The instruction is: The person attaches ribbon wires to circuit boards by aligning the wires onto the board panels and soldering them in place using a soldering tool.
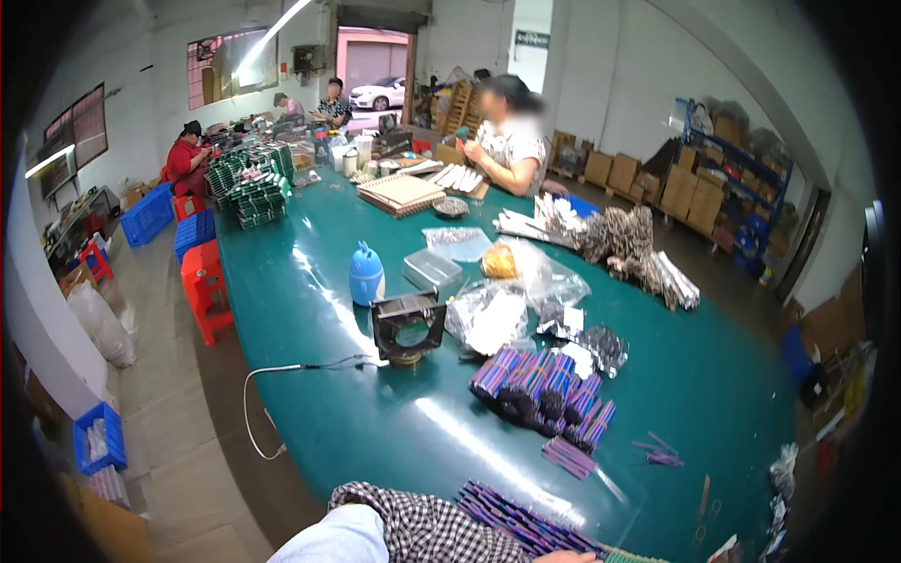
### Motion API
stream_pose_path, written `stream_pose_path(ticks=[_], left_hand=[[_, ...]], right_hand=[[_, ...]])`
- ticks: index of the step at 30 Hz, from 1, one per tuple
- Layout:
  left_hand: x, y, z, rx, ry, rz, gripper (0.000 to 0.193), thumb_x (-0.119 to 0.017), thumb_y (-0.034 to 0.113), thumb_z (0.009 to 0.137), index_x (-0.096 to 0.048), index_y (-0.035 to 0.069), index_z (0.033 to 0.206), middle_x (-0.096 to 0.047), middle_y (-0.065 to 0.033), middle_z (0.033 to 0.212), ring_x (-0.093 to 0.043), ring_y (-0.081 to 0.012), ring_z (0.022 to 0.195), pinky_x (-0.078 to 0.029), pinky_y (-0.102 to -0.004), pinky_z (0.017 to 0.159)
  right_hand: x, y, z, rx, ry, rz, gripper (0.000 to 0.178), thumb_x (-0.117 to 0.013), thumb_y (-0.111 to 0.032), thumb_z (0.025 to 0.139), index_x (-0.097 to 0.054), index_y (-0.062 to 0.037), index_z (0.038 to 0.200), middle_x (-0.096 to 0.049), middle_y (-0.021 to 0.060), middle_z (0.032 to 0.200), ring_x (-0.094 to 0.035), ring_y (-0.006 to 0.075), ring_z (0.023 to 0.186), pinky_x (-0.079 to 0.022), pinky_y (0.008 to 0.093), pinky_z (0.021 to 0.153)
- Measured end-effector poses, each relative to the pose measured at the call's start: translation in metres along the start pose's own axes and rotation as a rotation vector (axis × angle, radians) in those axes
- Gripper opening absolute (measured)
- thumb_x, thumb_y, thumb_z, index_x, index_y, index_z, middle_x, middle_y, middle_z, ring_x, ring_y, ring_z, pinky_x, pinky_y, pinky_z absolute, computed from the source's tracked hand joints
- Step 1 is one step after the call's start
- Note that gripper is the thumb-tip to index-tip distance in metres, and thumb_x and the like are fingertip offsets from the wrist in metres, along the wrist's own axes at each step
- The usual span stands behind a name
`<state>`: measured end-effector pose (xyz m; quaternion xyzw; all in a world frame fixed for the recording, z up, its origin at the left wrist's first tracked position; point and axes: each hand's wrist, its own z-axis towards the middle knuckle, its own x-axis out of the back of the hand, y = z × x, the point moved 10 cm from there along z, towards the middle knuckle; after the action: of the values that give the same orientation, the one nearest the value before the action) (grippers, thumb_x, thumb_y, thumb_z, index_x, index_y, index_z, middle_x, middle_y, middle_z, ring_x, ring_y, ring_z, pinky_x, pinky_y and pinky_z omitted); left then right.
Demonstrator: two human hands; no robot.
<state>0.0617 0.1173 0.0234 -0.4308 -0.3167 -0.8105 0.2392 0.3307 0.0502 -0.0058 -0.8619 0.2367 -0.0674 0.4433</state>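
Observation:
My left arm, in a black-and-white checked sleeve, reaches in from the lower edge. Only a sliver of my left hand (566, 556) shows at the very bottom; its fingers are cut off by the picture's edge. Beside it lies a long row of thin purple, blue and black sticks (516, 514), with a greenish strip (631, 557) at its right end. My right hand is out of view. Farther in are banded bundles of similar sticks with black ends (540, 387), a small flat bunch of purple sticks (569, 457) and several loose sticks (660, 452).
On the green table (319, 413) stand a black-framed fan-like device (408, 324) with a cable, a blue bottle (366, 274), a clear plastic box (432, 270) and plastic bags (497, 314). A co-worker (511, 141) is at the far side. Red stools (205, 291) line the left edge.

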Motion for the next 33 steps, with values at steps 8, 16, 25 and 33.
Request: stream_pose_path(ticks=[8, 16, 25, 33], left_hand=[[0.028, -0.021, 0.008, -0.021, 0.158, -0.046, 0.031, -0.057, 0.012, 0.069, -0.058, -0.002, 0.097, -0.053, -0.0087, 0.089, -0.055, -0.0205, 0.076, -0.049, -0.0303, 0.061], [0.025, -0.018, 0.024, -0.034, 0.072, -0.019, 0.034, -0.060, 0.009, 0.068, -0.064, -0.002, 0.100, -0.060, -0.0099, 0.093, -0.060, -0.0217, 0.079, -0.050, -0.0294, 0.065], [0.019, -0.019, 0.024, 0.021, 0.059, 0.004, 0.034, -0.062, 0.009, 0.063, -0.066, -0.001, 0.096, -0.061, -0.0080, 0.091, -0.060, -0.0210, 0.079, -0.051, -0.0295, 0.065], [0.013, -0.023, 0.026, 0.036, 0.057, -0.026, 0.034, -0.063, 0.009, 0.062, -0.066, -0.003, 0.094, -0.061, -0.0103, 0.090, -0.060, -0.0224, 0.079, -0.051, -0.0299, 0.065]], right_hand=[[-0.026, -0.017, -0.003, 0.402, 0.212, 0.130, 0.052, -0.042, -0.044, 0.096, -0.048, 0.0019, 0.120, -0.056, 0.0054, 0.083, -0.057, 0.0154, 0.076, -0.050, 0.0259, 0.057], [-0.031, -0.013, -0.008, 0.513, -0.077, 0.093, 0.062, -0.045, -0.047, 0.092, -0.045, 0.0096, 0.115, -0.058, 0.0128, 0.080, -0.061, 0.0238, 0.081, -0.059, 0.0296, 0.056], [-0.041, -0.003, -0.012, 0.460, -0.168, 0.007, 0.068, -0.054, -0.047, 0.087, -0.044, 0.0138, 0.116, -0.060, 0.0158, 0.082, -0.062, 0.0290, 0.079, -0.059, 0.0351, 0.059], [-0.049, 0.008, -0.018, 0.408, -0.207, -0.004, 0.067, -0.064, -0.045, 0.082, -0.046, 0.0132, 0.112, -0.059, 0.0167, 0.082, -0.062, 0.0299, 0.077, -0.058, 0.0383, 0.062]])
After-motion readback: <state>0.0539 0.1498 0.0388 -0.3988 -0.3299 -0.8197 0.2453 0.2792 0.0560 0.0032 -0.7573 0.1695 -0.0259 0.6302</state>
